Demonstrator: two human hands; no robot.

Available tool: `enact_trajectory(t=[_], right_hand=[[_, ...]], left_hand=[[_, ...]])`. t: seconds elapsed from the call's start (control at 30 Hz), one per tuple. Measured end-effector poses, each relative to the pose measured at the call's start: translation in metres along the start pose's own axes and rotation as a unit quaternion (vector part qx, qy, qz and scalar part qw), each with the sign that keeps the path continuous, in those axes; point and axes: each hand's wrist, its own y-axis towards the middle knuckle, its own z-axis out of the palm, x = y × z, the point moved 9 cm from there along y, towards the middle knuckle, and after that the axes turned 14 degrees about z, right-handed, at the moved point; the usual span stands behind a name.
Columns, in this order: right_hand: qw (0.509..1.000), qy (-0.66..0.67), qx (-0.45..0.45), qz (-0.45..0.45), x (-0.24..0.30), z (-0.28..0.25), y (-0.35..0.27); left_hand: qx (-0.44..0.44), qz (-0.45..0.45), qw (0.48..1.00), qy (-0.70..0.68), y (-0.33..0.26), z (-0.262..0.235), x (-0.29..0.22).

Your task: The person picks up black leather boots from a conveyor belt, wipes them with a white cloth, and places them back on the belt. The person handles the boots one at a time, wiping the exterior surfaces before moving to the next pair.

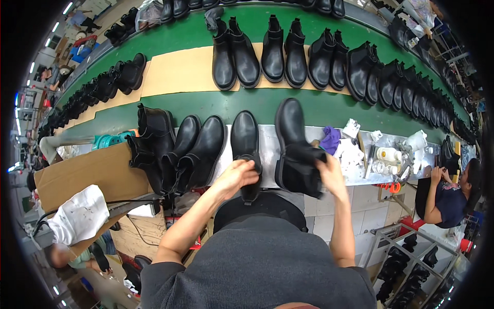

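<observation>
We noted, leftmost, the left hand (235, 177), fingers nearly together over the shaft of a first black boot (244, 131); whether they gripped, we could not tell. Beside it, on the metal bench (266, 149), lay a second black boot (291, 123), its shaft within the right hand's (332, 175) curled, blurred fingers. We judged steady shaft holds best, uppers kept apart against scuffs.

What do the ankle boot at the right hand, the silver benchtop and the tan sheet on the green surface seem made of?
Ankle boot at the right hand: smooth black leather or a synthetic lookalike, by the soft highlights on its toe. Silver benchtop: likely bare metal, by its grey sheen. Tan sheet: probably cardboard, by its matte colour and straight-cut edges.
</observation>
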Motion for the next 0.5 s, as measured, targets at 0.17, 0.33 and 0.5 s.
enact_trajectory(t=[0.17, 0.33, 0.5], right_hand=[[0.977, -0.012, 0.213, -0.01, 0.03, 0.029, 0.01], [0.953, -0.268, 0.071, 0.126, 0.031, 0.087, 0.112], [0.946, -0.245, 0.042, 0.206, 0.009, 0.103, 0.116]], left_hand=[[0.059, 0.131, 0.818, 0.557, 0.007, 0.01, -0.126], [-0.055, 0.043, 0.729, 0.681, 0.135, -0.02, -0.063], [-0.113, 0.032, 0.785, 0.608, 0.135, -0.019, -0.049]])
